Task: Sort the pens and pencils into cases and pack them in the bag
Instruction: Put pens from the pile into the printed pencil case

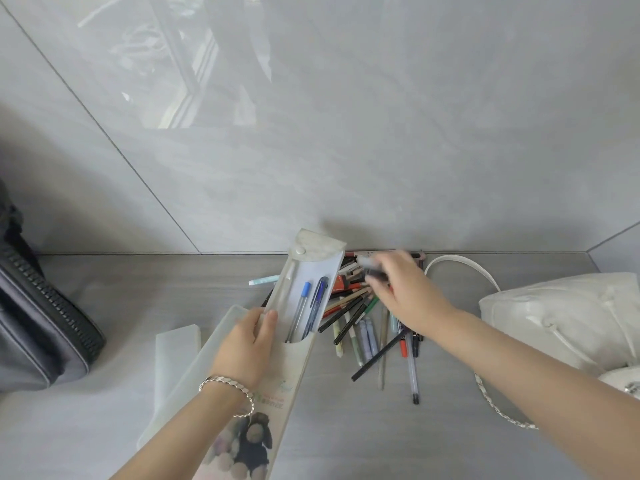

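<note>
A: Grey tiled wall (346,116) behind, glossy, meeting a grey worktop (104,427) along a dark seam. What sits on it, biggest first?

B: Dark zipped bag (41,317) at the left edge, a white bag (561,323) with a chain strap at the right edge. Between them a long translucent case (287,368), flap open and leaning toward the wall, with two blue pens (311,310) standing in its pocket. A second pale case (194,368) lies under it, to the left.

A: And the loose things?

B: A pile of pens and pencils (367,320) just right of the open case, fanned out from the wall seam toward the near side. One pale pen (263,280) lies apart to the left of the case.

A: The grips?

B: Left hand (247,341), bracelet on the wrist, is clamped on the case's left edge, thumb on the front. Right hand (405,289) is over the top of the pile, fingers closed on a dark marker (375,270); it's blurred.

A: Room to move?

B: Bare worktop near the front, between pile and white bag, and left toward the dark bag.
</note>
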Demonstrator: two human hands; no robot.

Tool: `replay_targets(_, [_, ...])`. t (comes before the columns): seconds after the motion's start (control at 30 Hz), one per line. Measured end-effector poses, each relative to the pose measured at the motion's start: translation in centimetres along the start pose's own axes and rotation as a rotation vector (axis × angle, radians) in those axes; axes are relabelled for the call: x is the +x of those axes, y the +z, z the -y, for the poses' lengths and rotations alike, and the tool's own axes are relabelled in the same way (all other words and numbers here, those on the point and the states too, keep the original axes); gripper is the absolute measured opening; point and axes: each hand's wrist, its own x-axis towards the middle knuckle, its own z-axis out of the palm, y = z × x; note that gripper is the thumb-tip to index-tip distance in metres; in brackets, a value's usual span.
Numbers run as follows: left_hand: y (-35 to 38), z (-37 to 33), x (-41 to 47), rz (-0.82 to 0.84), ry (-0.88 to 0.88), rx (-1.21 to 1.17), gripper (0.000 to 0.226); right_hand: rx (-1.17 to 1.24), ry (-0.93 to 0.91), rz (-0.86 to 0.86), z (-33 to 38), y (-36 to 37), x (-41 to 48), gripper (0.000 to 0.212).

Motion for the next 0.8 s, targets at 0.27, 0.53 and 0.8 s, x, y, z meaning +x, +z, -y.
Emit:
replay_targets(0.27, [2.1,-1.0,-0.9,0.110,0.076,0.017,0.037,1.249,0.444,-0.407,8.9,1.7,0.7,0.025])
replay_targets(0.53, [2.1,-1.3,-0.9,0.097,0.122,-0.031,0.037,0.604,0.268,-0.344,8.7,3.8,-0.4,0.027])
replay_targets(0.8, [2.1,-0.4,0.3,0.091,0.031,-0.026,0.036,0.032,-0.067,-0.079,4.2,3.1,-1.1,0.034])
